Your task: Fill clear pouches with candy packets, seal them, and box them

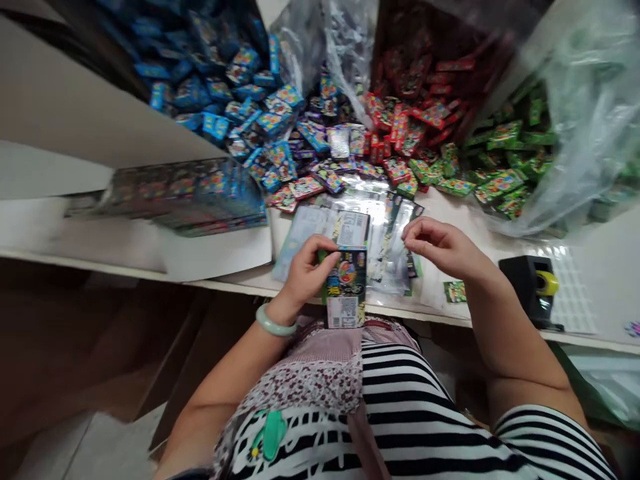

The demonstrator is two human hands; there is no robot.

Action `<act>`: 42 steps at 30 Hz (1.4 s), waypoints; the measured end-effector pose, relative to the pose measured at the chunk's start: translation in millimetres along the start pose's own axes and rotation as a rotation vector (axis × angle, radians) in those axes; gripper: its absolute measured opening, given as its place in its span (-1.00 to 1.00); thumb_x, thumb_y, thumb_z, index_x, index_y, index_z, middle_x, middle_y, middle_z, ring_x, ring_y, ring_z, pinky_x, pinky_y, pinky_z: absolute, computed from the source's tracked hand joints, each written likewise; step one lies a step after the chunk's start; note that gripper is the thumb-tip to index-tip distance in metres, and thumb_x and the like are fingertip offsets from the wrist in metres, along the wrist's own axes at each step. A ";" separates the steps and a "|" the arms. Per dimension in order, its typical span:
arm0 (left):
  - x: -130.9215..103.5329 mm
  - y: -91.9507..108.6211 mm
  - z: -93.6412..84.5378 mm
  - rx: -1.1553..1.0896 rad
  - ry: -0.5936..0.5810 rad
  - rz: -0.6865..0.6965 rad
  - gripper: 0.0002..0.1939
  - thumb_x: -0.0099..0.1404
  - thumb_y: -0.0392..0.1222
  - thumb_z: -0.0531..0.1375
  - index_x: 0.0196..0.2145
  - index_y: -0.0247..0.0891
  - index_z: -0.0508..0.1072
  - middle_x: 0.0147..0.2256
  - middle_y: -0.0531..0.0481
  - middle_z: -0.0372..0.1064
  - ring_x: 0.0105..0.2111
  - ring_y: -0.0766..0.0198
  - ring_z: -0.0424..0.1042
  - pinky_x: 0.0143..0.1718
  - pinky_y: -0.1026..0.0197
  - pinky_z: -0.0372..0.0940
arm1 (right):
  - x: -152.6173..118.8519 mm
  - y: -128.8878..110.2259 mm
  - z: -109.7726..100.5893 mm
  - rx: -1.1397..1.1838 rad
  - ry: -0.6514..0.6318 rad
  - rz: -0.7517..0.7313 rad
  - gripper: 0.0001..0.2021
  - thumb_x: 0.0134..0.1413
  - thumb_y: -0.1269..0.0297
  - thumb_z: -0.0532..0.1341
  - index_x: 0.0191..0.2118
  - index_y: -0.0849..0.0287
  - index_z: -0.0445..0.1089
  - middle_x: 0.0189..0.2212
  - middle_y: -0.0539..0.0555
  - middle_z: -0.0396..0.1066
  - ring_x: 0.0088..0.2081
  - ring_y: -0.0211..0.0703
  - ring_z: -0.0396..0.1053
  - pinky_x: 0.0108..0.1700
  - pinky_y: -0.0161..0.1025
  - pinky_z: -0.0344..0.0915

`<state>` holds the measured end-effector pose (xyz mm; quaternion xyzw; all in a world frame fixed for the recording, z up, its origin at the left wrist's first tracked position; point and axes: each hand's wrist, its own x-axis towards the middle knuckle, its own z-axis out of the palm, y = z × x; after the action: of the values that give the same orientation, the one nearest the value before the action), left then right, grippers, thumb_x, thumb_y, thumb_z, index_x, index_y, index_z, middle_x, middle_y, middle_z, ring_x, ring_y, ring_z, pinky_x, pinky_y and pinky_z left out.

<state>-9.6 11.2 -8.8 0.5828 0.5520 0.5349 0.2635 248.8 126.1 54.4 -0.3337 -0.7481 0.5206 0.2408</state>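
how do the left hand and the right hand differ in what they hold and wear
The left hand grips a dark printed packet between thumb and fingers; the right hand appears to hold nothing, its thumb and fingers apart near the clear sleeves.
The left hand has a pale green bangle at its wrist, while the right hand has none.
Both are ungloved, with bent fingers.

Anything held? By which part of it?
Left hand holds a flat black rectangular packet with colourful print by its upper left corner. Nothing visible held in the right hand.
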 end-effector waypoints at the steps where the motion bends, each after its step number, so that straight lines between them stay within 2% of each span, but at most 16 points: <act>1: 0.0 1.5 0.5 -0.006 -0.013 0.003 -0.84 0.32 -0.07 0.23 -0.29 -0.20 0.39 -0.35 0.03 0.37 -0.30 0.28 0.40 -0.22 0.21 0.32 | 10.8 -10.9 14.4 -0.024 -0.073 -0.060 -0.74 0.12 0.05 0.26 -0.41 0.13 0.39 -0.31 0.07 0.45 -0.25 -0.17 0.38 -0.12 -0.16 0.31; 4: -0.5 3.5 -0.8 -0.019 -0.042 -0.005 -0.87 0.36 -0.10 0.19 -0.29 -0.19 0.37 -0.34 0.03 0.36 -0.30 0.28 0.39 -0.21 0.19 0.31 | 39.1 -27.5 48.0 -0.142 -0.197 -0.135 -0.80 0.12 0.13 0.26 -0.42 0.13 0.41 -0.34 0.05 0.47 -0.26 -0.16 0.38 -0.14 -0.16 0.29; 7: -1.5 3.4 -3.9 -0.035 -0.054 -0.020 -0.88 0.37 -0.11 0.15 -0.29 -0.19 0.37 -0.34 0.03 0.35 -0.30 0.27 0.37 -0.19 0.19 0.30 | 58.6 -27.1 64.0 -0.212 -0.262 -0.054 -0.86 0.06 0.23 0.28 -0.45 0.14 0.42 -0.45 0.01 0.44 -0.37 -0.19 0.34 -0.28 -0.23 0.23; 10: -1.6 3.4 -6.3 -0.055 -0.062 -0.049 -0.87 0.38 -0.11 0.13 -0.28 -0.19 0.37 -0.32 0.03 0.35 -0.27 0.26 0.37 -0.18 0.18 0.30 | 68.6 -24.6 67.8 -0.213 -0.306 0.029 -0.86 0.02 0.25 0.30 -0.49 0.14 0.41 -0.54 -0.02 0.40 -0.46 -0.23 0.29 -0.37 -0.26 0.17; 16: -0.3 3.7 -6.3 -0.095 -0.057 -0.068 -0.80 0.41 -0.05 0.11 -0.30 -0.20 0.36 -0.33 0.02 0.35 -0.30 0.26 0.36 -0.19 0.16 0.30 | 77.0 -26.6 69.8 -0.257 -0.335 0.028 -0.80 0.01 0.13 0.29 -0.50 0.12 0.42 -0.61 -0.03 0.34 -0.54 -0.28 0.19 -0.45 -0.28 0.08; 21: -1.9 1.1 -0.7 -0.089 -0.008 -0.059 -0.76 0.28 -0.03 0.29 -0.29 -0.20 0.35 -0.33 0.03 0.36 -0.30 0.28 0.36 -0.23 0.19 0.29 | 77.1 -29.9 73.1 -0.327 -0.303 0.055 -0.78 0.00 0.14 0.29 -0.53 0.13 0.40 -0.67 -0.05 0.25 -0.56 -0.29 0.15 -0.47 -0.28 0.04; 25: -2.6 1.6 3.9 -0.060 0.037 -0.057 -0.81 0.29 -0.12 0.28 -0.31 -0.20 0.32 -0.34 0.04 0.35 -0.31 0.29 0.36 -0.21 0.19 0.29 | 74.9 -28.1 74.0 -0.327 -0.261 0.091 -0.77 -0.02 0.11 0.30 -0.52 0.13 0.40 -0.70 -0.08 0.22 -0.59 -0.31 0.11 -0.51 -0.29 0.01; 28: -4.6 0.4 5.5 -0.035 0.081 -0.058 -0.80 0.27 -0.17 0.29 -0.28 -0.19 0.30 -0.32 0.05 0.32 -0.30 0.29 0.36 -0.21 0.20 0.30 | 75.3 -21.3 76.5 -0.225 -0.262 0.176 -0.76 -0.07 0.08 0.32 -0.50 0.13 0.40 -0.67 -0.07 0.27 -0.57 -0.30 0.16 -0.51 -0.29 0.05; 32: -17.1 -6.6 7.9 -0.135 0.132 -0.095 -0.67 0.25 -0.14 0.32 -0.10 -0.17 0.30 -0.18 -0.04 0.35 -0.16 0.24 0.41 -0.09 0.15 0.36 | 75.7 -9.7 83.5 0.148 -0.358 0.397 -0.73 -0.20 0.07 0.38 -0.47 0.12 0.37 -0.58 -0.05 0.38 -0.52 -0.26 0.27 -0.47 -0.29 0.18; 33: -22.7 -8.3 8.4 -0.193 0.116 -0.124 -0.59 0.25 -0.11 0.32 -0.02 -0.17 0.28 -0.13 -0.08 0.36 -0.11 0.22 0.42 -0.07 0.13 0.38 | 75.1 -7.7 85.1 0.239 -0.385 0.473 -0.73 -0.24 0.10 0.38 -0.47 0.12 0.36 -0.57 -0.05 0.38 -0.52 -0.26 0.28 -0.46 -0.29 0.20; 35: -36.2 -9.4 7.2 -0.318 -0.013 -0.189 -0.48 0.25 -0.05 0.33 0.09 -0.18 0.26 -0.08 -0.14 0.39 -0.10 0.20 0.46 -0.08 0.11 0.43 | 73.2 -6.0 86.8 0.366 -0.427 0.601 -0.77 -0.28 0.16 0.36 -0.49 0.13 0.35 -0.61 -0.08 0.34 -0.55 -0.27 0.25 -0.49 -0.30 0.19; 37: -50.3 -4.6 -0.9 -0.389 -0.193 -0.236 -0.54 0.29 0.02 0.28 0.06 -0.20 0.33 -0.14 -0.12 0.45 -0.19 0.21 0.51 -0.16 0.10 0.48 | 71.3 -6.9 85.8 0.429 -0.476 0.650 -0.81 -0.30 0.21 0.34 -0.51 0.14 0.35 -0.64 -0.10 0.29 -0.59 -0.30 0.21 -0.52 -0.31 0.17; 39: -61.7 8.5 -20.6 -0.361 -0.269 -0.234 -0.66 0.35 0.03 0.22 -0.04 -0.22 0.43 -0.22 -0.09 0.50 -0.26 0.20 0.53 -0.23 0.09 0.50 | 70.7 -9.0 81.9 0.445 -0.524 0.621 -0.82 -0.29 0.23 0.35 -0.50 0.15 0.39 -0.62 -0.09 0.32 -0.57 -0.32 0.22 -0.49 -0.31 0.18; 42: -66.7 39.9 -74.6 -0.148 -0.143 -0.131 -0.70 0.33 0.00 0.25 -0.06 -0.19 0.49 -0.16 -0.12 0.53 -0.21 0.13 0.55 -0.17 0.06 0.51 | 73.5 -9.8 73.4 0.376 -0.500 0.481 -0.73 -0.25 0.14 0.41 -0.39 0.16 0.47 -0.50 -0.03 0.43 -0.47 -0.28 0.31 -0.38 -0.29 0.25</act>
<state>-51.2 -81.7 26.4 0.5610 0.5278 0.5130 0.3789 145.8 133.5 39.4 -0.3126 -0.5756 0.7553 -0.0209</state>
